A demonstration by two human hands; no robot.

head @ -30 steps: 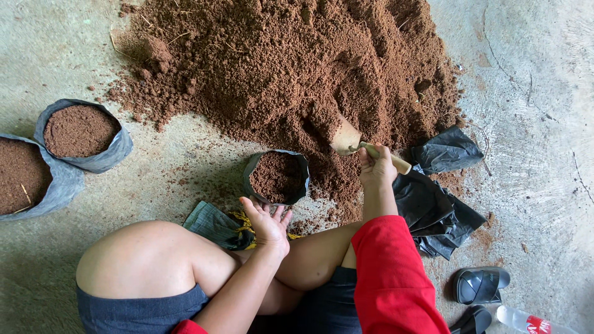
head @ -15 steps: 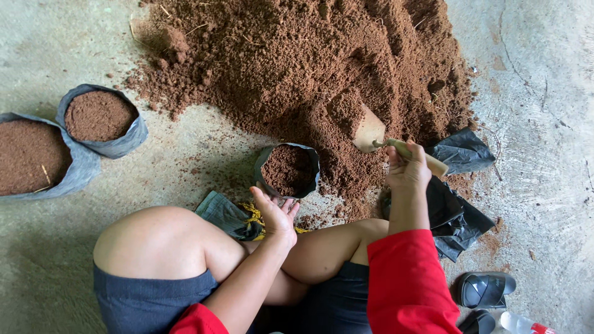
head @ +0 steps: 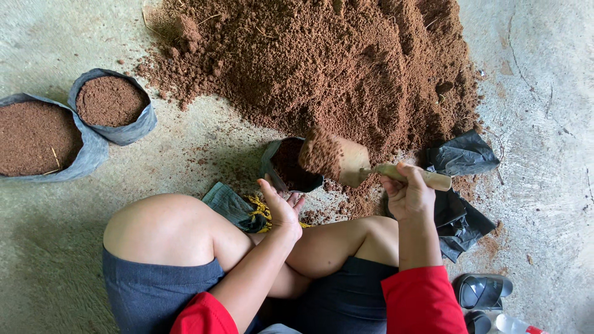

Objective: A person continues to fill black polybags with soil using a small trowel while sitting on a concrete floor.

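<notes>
From the head camera, looking down: the right hand [head: 408, 195] is wrapped tight around the handle of a scoop [head: 346, 162]. The scoop is full of brown dirt. It lies sideways, with the handle pointing to the person's right and the full end pointing left. The full end hangs just over the right edge of a small black bag [head: 289, 166], which stands open on the floor with some dirt already in it. So the bag is to the left of the right hand, very near.

The left hand [head: 281, 207] is nearer to the bag. It is open, with the fingers up at the bag's near edge, holding nothing that I can see.

The floor [head: 204, 148] is bare grey concrete. A big dirt pile [head: 322, 62] lies beyond the bag. Two filled bags [head: 111, 105] stand well apart on the left. Flat black bags [head: 461, 185] lie on the right, and a sandal [head: 482, 291] sits near the person's legs.
</notes>
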